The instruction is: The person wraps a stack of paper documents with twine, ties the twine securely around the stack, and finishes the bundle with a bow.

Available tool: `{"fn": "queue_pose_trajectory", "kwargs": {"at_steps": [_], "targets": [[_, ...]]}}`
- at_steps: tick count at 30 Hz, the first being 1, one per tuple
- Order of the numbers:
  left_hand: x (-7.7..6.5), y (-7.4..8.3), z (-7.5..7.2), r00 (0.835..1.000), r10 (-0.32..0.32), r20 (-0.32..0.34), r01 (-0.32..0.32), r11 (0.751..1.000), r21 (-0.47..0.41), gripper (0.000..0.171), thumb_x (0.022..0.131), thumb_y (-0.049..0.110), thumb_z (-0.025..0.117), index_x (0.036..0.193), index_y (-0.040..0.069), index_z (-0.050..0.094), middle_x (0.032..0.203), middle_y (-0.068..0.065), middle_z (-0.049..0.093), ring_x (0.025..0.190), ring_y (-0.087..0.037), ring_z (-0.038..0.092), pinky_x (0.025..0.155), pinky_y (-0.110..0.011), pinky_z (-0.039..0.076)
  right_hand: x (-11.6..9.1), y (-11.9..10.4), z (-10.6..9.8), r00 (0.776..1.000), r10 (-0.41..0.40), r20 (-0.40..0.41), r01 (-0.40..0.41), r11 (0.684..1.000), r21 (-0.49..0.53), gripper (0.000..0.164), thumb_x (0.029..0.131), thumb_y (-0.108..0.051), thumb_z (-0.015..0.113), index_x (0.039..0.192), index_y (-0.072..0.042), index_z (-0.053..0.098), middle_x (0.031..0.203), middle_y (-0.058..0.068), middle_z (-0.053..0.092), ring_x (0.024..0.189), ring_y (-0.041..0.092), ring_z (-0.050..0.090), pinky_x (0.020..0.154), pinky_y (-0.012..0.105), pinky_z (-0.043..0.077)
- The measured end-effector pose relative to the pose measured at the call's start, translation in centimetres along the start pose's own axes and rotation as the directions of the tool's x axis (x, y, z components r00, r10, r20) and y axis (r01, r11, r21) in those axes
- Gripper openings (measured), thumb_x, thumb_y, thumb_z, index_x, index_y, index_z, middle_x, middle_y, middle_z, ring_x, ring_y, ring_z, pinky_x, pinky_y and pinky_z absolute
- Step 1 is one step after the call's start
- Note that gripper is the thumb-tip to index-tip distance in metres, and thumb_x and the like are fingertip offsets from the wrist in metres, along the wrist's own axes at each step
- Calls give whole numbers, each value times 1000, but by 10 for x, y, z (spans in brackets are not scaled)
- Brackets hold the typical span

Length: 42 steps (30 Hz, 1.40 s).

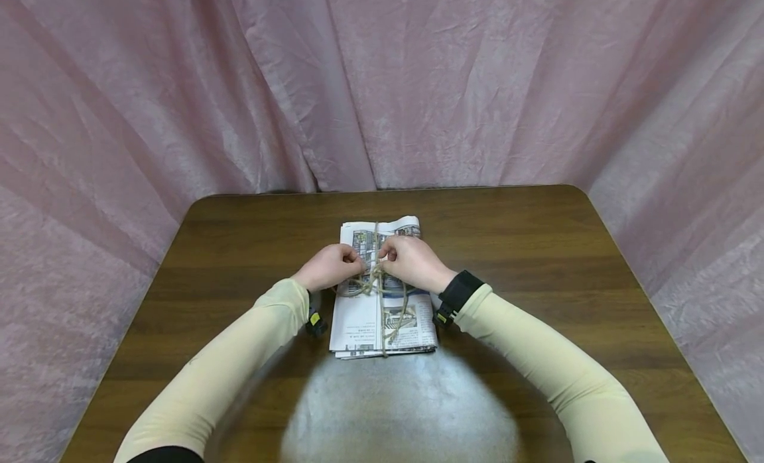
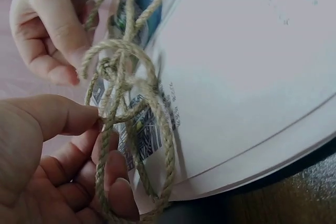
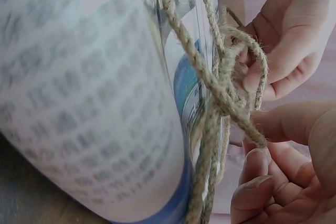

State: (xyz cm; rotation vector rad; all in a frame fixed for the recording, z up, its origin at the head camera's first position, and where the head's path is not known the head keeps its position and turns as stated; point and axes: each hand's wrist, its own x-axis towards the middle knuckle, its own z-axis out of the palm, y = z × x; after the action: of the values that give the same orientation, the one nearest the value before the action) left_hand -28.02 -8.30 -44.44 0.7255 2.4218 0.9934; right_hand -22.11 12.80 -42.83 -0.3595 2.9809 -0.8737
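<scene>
A folded stack of newspapers (image 1: 355, 324) lies on the table, with jute twine (image 1: 382, 317) running lengthwise and crosswise over it. Where the strands cross, a knot (image 2: 107, 69) and loose loops stand up from the paper. My left hand (image 1: 331, 267) pinches a strand between thumb and fingers on the knot's left side. From the right, my right hand (image 1: 414, 259) pinches another piece of twine (image 3: 184, 38) close to the crossing. Both hands are over the upper half of the stack. Part of the knot is hidden behind strands and fingers.
The brown wooden table (image 1: 251, 231) extends around the stack, its far edge meeting a pink curtain (image 1: 453, 91). A bright patch of light (image 1: 400, 410) falls on the table's near side. A loose twine tail (image 1: 396, 327) trails over the lower right of the newspapers.
</scene>
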Motion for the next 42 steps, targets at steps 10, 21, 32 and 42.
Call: {"fn": "queue_pose_trajectory", "kwargs": {"at_steps": [10, 21, 32, 42], "targets": [[-3, -5, -2, 999, 42, 11, -40, 995, -88, 16, 101, 22, 64, 103, 9, 72, 97, -6, 70, 83, -17, 59, 72, -32, 49, 3, -1, 4, 1000, 8, 23, -8, 1000, 9, 20, 91, -13, 68, 108, -10, 77, 84, -2, 65, 75, 13, 56, 70, 31, 47], [0, -5, 4, 999, -26, 42, 34, 977, -210, 26, 105, 25, 59, 103, 2, 71, 93, -6, 65, 77, -15, 55, 65, -29, 46, 4, 4, 10, 999, 31, 7, -31, 999, 28, 5, 95, -18, 69, 96, -14, 72, 86, -3, 65, 75, 13, 57, 71, 31, 48], [5, -7, 5, 988, -48, 148, 84, 964, -252, 26, 103, 21, 55, 96, 1, 71, 74, 0, 51, 59, -16, 45, 54, -30, 42, 3, 7, 15, 1000, 6, -22, -6, 1000, 12, 6, 94, -21, 71, 94, -15, 71, 86, -3, 65, 77, 12, 58, 71, 30, 48], [7, -6, 8, 988, -115, 102, 140, 949, -283, 27, 106, 24, 53, 105, 3, 69, 74, -2, 51, 59, -15, 46, 53, -30, 43, -1, 11, 12, 999, -24, -42, 26, 998, 59, 9, 95, -22, 66, 98, -16, 72, 90, -4, 64, 81, 13, 58, 74, 31, 48]]}}
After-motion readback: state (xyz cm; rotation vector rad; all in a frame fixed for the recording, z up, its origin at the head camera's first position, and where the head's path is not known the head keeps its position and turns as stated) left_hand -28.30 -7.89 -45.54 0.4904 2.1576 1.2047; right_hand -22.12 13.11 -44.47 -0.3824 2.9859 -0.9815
